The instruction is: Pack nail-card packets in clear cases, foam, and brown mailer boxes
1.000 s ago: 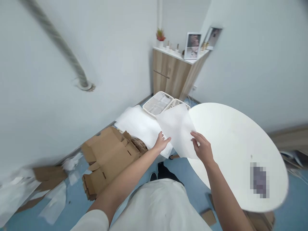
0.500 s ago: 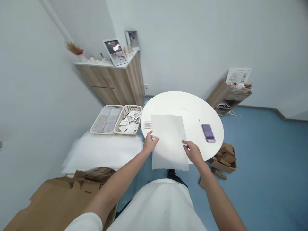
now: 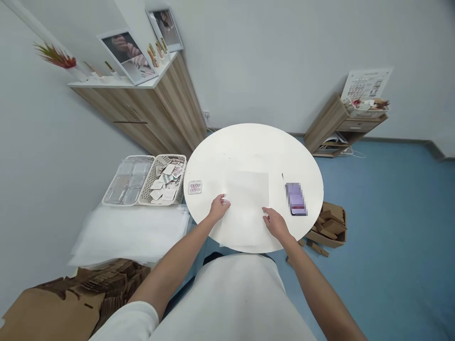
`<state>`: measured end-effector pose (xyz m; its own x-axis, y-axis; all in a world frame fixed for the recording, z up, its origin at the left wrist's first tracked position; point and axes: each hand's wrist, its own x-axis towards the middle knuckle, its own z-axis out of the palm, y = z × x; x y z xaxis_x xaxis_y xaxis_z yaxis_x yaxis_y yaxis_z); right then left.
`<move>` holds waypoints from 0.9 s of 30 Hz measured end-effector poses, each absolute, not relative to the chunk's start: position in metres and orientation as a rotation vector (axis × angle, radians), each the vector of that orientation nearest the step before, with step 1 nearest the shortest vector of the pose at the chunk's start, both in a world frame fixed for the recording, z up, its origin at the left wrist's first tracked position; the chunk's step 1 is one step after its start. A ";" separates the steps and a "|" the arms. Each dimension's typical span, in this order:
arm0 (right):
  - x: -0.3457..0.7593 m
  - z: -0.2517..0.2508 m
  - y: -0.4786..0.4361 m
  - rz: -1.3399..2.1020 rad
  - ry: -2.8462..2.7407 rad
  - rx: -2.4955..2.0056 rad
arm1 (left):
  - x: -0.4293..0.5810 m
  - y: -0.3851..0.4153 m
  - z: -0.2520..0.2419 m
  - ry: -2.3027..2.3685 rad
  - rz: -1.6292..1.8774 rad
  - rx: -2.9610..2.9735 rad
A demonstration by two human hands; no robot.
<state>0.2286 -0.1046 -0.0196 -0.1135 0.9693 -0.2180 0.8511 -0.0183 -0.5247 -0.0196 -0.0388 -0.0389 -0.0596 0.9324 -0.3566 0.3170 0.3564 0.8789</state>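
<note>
A thin white translucent sheet [image 3: 248,199] lies on the round white table [image 3: 245,142], its near end by the table's front edge. At the sheet's left edge, my left hand [image 3: 218,208] is closed, with thumb and forefinger around what looks like the sheet's edge. My right hand [image 3: 276,223] rests at the right edge, its forefinger stretched onto the sheet and the fingers apart. A small clear case [image 3: 195,187] with rows of pink pieces sits left of the sheet. On the right is a purple phone-like object [image 3: 296,199], partly pixelated.
Left of the table stand a basket of small packets [image 3: 165,182] and a tray of clear boxes [image 3: 130,180]. Stacked white sheets [image 3: 131,232] and flattened brown cardboard [image 3: 53,312] lie nearer. A carton of brown boxes [image 3: 329,225] stands on the floor at right.
The sheet has come down flat onto the table, and both hands have lowered with it. The view has shifted, so the clear case now shows fully.
</note>
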 end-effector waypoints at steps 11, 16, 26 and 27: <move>0.236 -0.054 -0.086 0.935 -2.168 -1.980 | -0.002 -0.024 -0.061 1.851 0.587 1.203; 0.237 -0.056 -0.080 0.974 -2.238 -2.004 | 0.002 -0.018 -0.071 1.844 0.523 1.259; 0.227 -0.049 -0.121 0.684 -2.071 -2.137 | -0.003 -0.045 -0.053 1.804 0.380 1.847; 0.224 -0.050 -0.127 0.688 -2.122 -2.092 | -0.005 -0.055 -0.051 1.724 0.344 1.908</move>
